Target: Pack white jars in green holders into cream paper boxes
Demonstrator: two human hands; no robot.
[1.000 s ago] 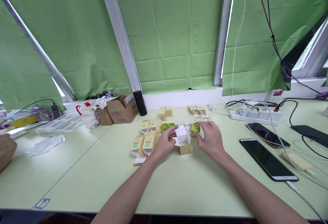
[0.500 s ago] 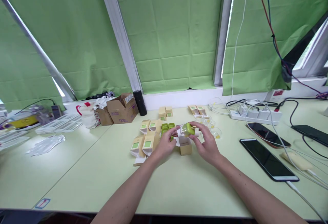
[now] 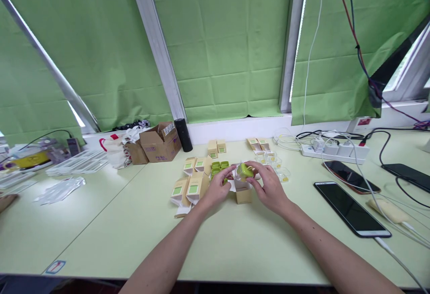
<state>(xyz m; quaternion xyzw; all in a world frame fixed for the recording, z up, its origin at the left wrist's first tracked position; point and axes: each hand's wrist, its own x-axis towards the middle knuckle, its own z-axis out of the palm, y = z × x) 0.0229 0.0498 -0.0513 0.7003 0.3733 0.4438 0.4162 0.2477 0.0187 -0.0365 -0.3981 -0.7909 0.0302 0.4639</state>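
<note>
My right hand (image 3: 268,184) pinches a small clear container with a green cap (image 3: 244,171), tilted just over an open cardboard box (image 3: 243,195). My left hand (image 3: 217,186) is closed at the left side of that box, gripping its white flap, its fingertips partly hidden. Left of my hands stand several tan boxes with green windows (image 3: 194,189), with their white flaps out. Several small green square pieces (image 3: 215,167) lie just behind my left hand. Behind my right hand lie several clear plastic pieces (image 3: 284,175).
Two tan boxes (image 3: 212,149) stand farther back. To the right are phones (image 3: 352,209), cables and a white power strip (image 3: 336,152). At the back left are a cardboard carton (image 3: 161,144), a black cylinder (image 3: 183,135) and plastic bags (image 3: 60,191). A brownish shape (image 3: 6,200) shows at the left edge.
The green-capped container has shifted slightly down and left over the open box, together with my right hand. My left hand has barely moved. The brownish shape has appeared at the left edge.
</note>
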